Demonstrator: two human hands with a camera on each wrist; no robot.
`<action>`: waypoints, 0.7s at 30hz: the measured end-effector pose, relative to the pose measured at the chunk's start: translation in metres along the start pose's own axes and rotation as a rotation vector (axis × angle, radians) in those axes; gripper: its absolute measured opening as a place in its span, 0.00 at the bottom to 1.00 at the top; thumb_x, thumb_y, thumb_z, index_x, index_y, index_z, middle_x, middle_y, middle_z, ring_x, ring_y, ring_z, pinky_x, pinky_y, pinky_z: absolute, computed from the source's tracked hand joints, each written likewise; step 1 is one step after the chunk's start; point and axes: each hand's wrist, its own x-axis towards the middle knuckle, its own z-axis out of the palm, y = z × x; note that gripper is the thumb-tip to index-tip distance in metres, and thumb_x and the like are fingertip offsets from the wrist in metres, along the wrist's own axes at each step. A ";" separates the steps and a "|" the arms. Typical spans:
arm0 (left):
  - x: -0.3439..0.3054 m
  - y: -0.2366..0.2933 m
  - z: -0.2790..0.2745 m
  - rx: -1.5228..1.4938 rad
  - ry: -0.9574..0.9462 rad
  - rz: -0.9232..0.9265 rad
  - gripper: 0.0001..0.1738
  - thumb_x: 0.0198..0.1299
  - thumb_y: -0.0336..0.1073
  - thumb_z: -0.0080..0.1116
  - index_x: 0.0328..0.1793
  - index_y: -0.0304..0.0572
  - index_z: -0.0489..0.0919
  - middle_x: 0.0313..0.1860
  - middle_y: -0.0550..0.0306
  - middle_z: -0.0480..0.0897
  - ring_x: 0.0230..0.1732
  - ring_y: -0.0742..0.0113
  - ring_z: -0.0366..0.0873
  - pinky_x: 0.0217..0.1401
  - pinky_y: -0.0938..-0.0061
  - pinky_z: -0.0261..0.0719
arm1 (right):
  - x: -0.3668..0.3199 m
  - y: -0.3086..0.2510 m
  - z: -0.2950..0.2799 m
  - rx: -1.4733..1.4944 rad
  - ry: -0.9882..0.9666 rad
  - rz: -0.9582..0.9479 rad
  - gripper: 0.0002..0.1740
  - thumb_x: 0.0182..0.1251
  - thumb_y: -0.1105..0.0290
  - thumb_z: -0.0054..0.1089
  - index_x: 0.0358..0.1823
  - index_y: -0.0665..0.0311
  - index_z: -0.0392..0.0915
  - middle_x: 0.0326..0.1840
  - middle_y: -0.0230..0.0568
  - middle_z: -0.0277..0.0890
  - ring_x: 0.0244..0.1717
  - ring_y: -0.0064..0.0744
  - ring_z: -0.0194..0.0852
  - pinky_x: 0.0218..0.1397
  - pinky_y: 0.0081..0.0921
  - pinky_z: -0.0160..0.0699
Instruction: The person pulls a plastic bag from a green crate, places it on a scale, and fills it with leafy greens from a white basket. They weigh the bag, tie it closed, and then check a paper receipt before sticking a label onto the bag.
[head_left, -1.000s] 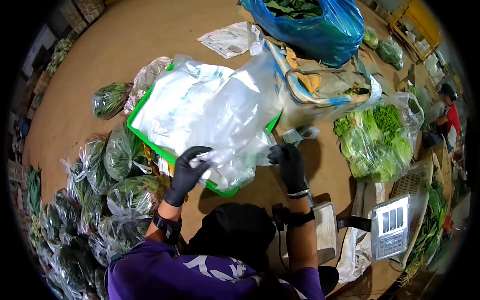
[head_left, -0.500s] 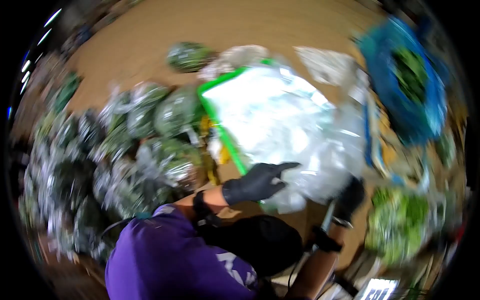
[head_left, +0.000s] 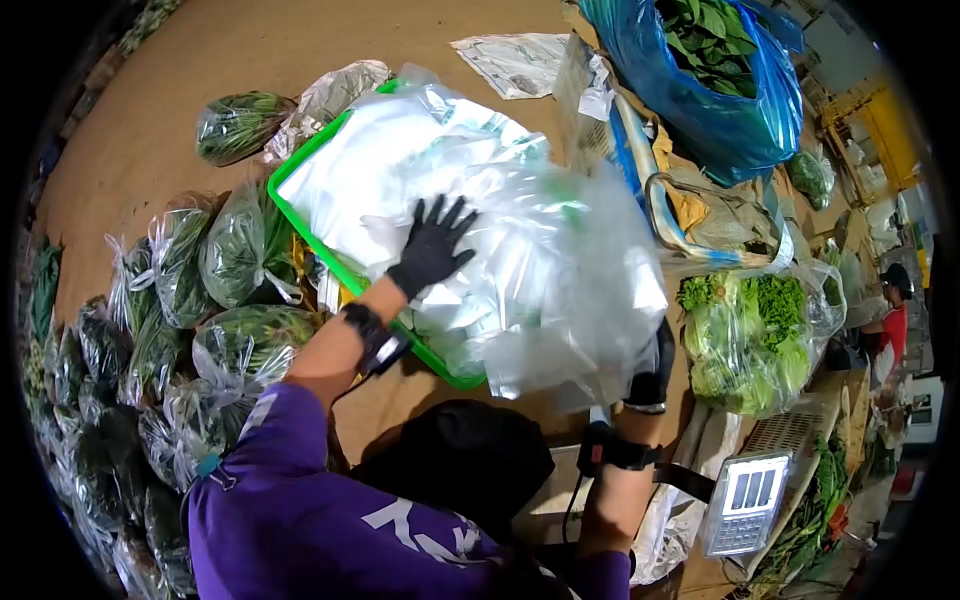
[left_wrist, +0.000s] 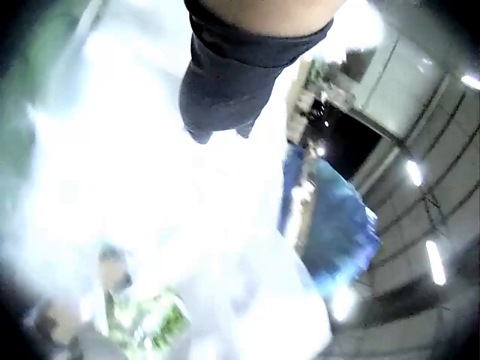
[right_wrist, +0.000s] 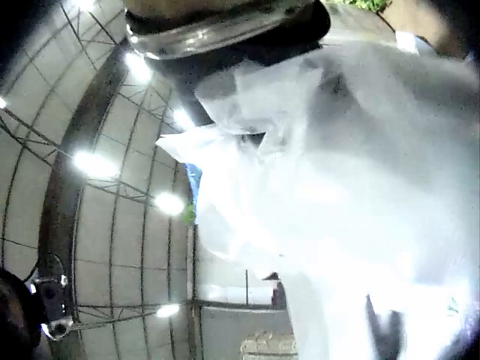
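A green crate (head_left: 312, 240) is heaped with white and clear plastic bags (head_left: 350, 180). My black-gloved left hand (head_left: 432, 245) lies over the heap with its fingers spread. Past the crate's right side, my gloved right hand (head_left: 652, 372) grips the edge of a large clear plastic bag (head_left: 590, 320), which billows out to its left and hides most of the fingers. In the right wrist view the bag's film (right_wrist: 277, 105) is bunched at that hand, below a metal bracelet (right_wrist: 225, 30). The left wrist view is washed out by white film around the glove (left_wrist: 229, 82).
Bagged greens (head_left: 240, 250) crowd the left side. A blue bag of leaves (head_left: 710, 90) sits at the back right beside a worn box (head_left: 690, 220). Bagged lettuce (head_left: 745, 335) lies to the right, and a scale display (head_left: 748, 500) stands near my right arm. Another person (head_left: 892, 310) is far right.
My left hand has moved from the bags' near edge onto the heap, fingers now spread. The right hand has drawn a clear bag rightward, and it has puffed out. The head view swung and came back.
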 end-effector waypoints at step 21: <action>0.016 0.171 -0.114 -1.605 -0.231 -0.110 0.22 0.54 0.30 0.48 0.56 0.37 0.62 0.43 0.56 0.70 0.44 0.71 0.68 0.45 0.78 0.69 | 0.029 -0.120 0.013 0.585 -0.204 -0.050 0.26 0.52 0.77 0.53 0.55 0.65 0.60 0.53 0.46 0.65 0.48 0.35 0.67 0.47 0.27 0.68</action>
